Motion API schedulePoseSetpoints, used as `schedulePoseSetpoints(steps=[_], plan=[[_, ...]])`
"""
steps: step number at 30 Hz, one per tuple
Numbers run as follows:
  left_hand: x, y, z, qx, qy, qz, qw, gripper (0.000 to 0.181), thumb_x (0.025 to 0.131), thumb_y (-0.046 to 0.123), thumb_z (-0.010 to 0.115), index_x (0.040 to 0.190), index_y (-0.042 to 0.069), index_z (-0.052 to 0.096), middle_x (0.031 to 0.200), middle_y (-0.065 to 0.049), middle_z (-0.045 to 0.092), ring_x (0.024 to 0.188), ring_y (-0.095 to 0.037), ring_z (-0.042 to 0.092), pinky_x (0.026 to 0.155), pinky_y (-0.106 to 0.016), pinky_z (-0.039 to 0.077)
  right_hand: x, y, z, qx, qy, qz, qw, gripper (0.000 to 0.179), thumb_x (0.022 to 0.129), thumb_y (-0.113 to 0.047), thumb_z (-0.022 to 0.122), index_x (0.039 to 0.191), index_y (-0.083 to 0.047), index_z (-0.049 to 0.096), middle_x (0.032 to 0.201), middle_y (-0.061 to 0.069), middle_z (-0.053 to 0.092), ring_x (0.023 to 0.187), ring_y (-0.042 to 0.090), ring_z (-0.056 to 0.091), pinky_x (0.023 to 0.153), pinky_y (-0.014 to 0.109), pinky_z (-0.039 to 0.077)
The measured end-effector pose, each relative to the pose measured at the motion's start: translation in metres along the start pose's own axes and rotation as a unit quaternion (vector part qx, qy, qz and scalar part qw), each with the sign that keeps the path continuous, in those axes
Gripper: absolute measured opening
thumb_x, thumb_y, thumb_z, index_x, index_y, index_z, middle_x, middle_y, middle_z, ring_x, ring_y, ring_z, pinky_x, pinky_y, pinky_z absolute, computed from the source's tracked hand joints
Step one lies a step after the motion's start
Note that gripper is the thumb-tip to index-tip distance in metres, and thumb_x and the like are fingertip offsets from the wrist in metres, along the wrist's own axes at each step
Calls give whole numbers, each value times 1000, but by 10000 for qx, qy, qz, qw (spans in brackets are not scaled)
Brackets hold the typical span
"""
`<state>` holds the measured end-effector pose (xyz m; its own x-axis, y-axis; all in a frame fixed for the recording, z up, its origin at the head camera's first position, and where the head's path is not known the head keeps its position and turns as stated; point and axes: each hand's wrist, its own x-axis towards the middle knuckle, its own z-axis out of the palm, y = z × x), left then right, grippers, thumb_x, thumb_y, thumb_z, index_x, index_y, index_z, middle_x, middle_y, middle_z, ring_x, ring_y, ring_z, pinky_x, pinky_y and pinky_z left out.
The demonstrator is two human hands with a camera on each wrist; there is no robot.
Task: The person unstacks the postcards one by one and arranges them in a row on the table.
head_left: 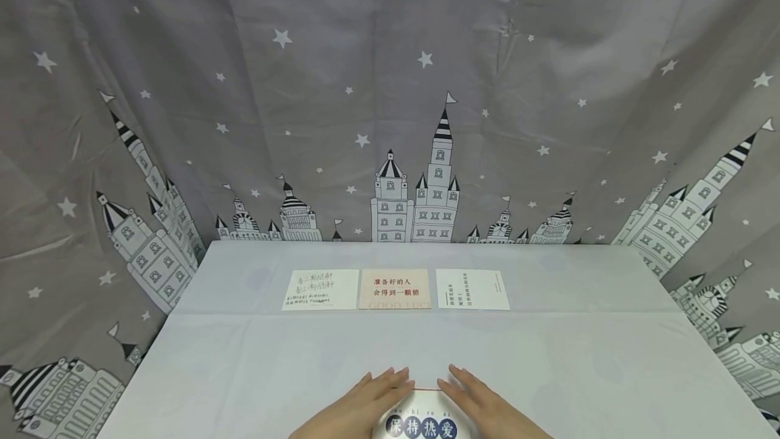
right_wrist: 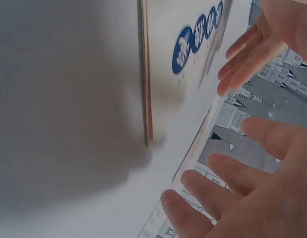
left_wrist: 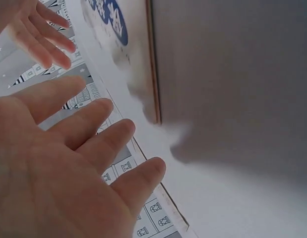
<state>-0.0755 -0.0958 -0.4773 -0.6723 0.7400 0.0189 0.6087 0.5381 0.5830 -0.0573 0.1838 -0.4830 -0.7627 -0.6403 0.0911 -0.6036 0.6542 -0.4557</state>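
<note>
A thin pile of cards (head_left: 422, 402), its top one white with a row of blue circles holding white characters, lies at the near edge of the table, cut off by the bottom of the head view. My left hand (head_left: 365, 404) is held over its left side and my right hand (head_left: 487, 405) over its right side. Both have their fingers spread and extended, with nothing in them. In the left wrist view the left palm (left_wrist: 59, 163) is apart from the pile's edge (left_wrist: 152, 64). The right palm (right_wrist: 262, 203) likewise stands off from the pile in the right wrist view.
Toward the back of the white table (head_left: 244, 371) three cards lie in a row: a handwritten one (head_left: 321, 290), a beige one with red characters (head_left: 395, 288) and a white printed one (head_left: 472, 289). A grey curtain (head_left: 329, 53) with castles and stars hangs behind and beside the table.
</note>
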Motion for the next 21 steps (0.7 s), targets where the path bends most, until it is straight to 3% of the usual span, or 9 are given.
schedulePoseSetpoints(steps=[3, 10, 21], plan=[[-3, -1, 3, -106, -26, 45, 9999, 90, 79, 69, 58, 147, 14, 39, 151, -7, 35, 137, -32, 32, 106, -59, 29, -3, -1, 8, 21, 94, -73, 9999, 89, 79, -66, 61, 147, -15, 38, 146, 18, 37, 123, 44, 47, 80, 52, 54], [-4, -6, 12, 134, -4, 387, 9992, 81, 86, 62, 55, 146, 9, 40, 148, -13, 38, 134, -36, 35, 103, -58, 34, -8, 0, 27, -530, 549, -314, 9966, 84, 81, -66, 59, 143, -12, 45, 141, 18, 43, 117, 40, 52, 81, 43, 56], [-6, -6, 19, 419, 66, 431, 9982, 76, 88, 60, 54, 143, 7, 45, 145, -14, 42, 131, -38, 39, 99, -59, 38, -12, -3, 48, -850, 1012, -177, 9911, 79, 80, -68, 59, 136, -12, 53, 138, 18, 47, 113, 39, 55, 74, 46, 57]])
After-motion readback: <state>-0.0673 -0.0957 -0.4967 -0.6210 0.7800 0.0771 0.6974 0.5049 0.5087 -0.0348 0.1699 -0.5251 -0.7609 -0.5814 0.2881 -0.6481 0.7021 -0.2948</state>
